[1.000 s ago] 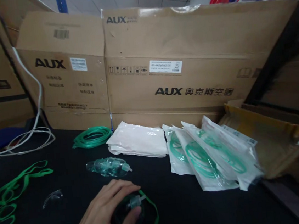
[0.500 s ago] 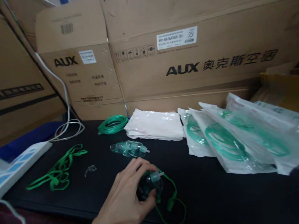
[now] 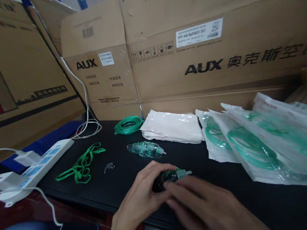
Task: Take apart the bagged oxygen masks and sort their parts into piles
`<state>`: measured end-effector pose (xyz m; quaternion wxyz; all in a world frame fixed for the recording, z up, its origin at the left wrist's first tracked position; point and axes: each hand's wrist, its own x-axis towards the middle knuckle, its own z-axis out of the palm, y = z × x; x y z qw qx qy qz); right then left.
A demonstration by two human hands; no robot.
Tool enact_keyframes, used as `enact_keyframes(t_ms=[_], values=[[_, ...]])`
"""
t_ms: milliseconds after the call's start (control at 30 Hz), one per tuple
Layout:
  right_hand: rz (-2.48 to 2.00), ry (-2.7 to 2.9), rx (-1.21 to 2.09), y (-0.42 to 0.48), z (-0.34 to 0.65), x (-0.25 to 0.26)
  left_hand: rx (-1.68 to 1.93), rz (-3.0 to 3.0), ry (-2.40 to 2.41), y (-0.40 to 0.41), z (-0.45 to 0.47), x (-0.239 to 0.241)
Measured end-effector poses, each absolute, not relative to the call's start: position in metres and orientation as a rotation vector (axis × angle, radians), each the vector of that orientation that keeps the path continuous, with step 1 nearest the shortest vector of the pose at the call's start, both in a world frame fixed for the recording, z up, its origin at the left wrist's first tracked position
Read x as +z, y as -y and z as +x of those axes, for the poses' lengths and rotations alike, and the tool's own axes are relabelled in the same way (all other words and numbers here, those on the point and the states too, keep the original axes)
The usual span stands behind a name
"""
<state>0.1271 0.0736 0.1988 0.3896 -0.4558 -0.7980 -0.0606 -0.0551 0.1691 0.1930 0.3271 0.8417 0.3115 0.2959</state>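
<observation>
My left hand (image 3: 147, 188) is wrapped round a clear oxygen mask (image 3: 160, 182), holding it just above the black table. The mask's pale connector (image 3: 183, 173) points right, and a bit of green strap shows behind it. Across the front of the mask comes my right hand (image 3: 203, 201), blurred, its fingertips at the mask's lower edge; whether they grip it I cannot tell. Most of the strap is hidden. Beyond the hands lies a second clear greenish mask (image 3: 146, 149). Left of that are a small clear plastic piece (image 3: 109, 166) and a tangle of green elastic straps (image 3: 82, 164).
A coil of green tubing (image 3: 128, 125) and a stack of white packets (image 3: 172, 125) lie at the back. Several bagged tubing sets (image 3: 251, 148) fill the right. A power strip (image 3: 48, 162) with cables runs along the left. Large cardboard boxes (image 3: 161, 81) stand behind the table (image 3: 117, 192).
My right hand has come in from the lower right to the mask. The mask in my left hand has turned and its strap is now mostly hidden. The view has swung left.
</observation>
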Motion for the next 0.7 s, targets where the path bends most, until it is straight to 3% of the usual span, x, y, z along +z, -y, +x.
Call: enact_keyframes(t_ms=[400,567,700], values=[[-1.113,1.979,-0.196,-0.091,0.162,0.166,0.843,1.854,-0.818,-0.171,-0.035,0.207],[-1.227,1.842,-0.343,-0.087,0.173,0.157,1.261,1.832,-1.162,-0.154,-0.028,0.205],[-1.216,1.884,-0.573,-0.083,0.18,0.155,0.977,1.863,-1.127,-0.135,-0.018,0.202]])
